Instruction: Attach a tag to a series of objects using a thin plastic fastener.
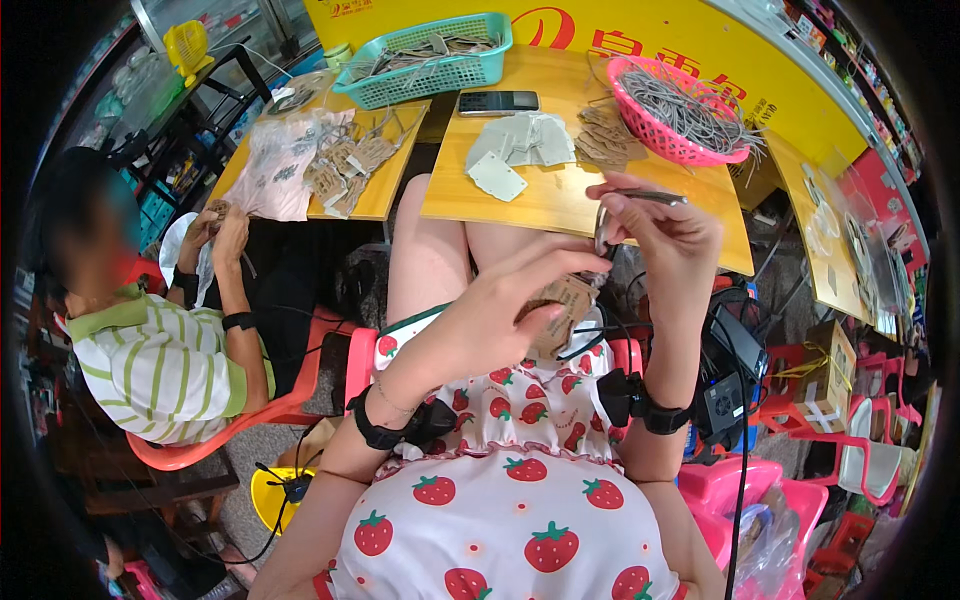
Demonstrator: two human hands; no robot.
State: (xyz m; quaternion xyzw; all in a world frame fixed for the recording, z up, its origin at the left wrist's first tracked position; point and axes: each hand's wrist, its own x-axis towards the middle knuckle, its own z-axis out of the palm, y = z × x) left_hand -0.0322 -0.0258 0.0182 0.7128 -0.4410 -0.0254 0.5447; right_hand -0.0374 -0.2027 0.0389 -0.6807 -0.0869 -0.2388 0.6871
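Near, a white fabric top (pixel 500 508) is showing red strawberries; a flat cardboard piece (pixel 566 303) is looking brown; far right, a round plastic basket (pixel 652 136) is showing bright pink.

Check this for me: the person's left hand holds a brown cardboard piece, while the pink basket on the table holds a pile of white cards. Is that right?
Not quite: the head view shows grey cords piled in the pink basket, not cards. The left hand does hold a brown cardboard piece.
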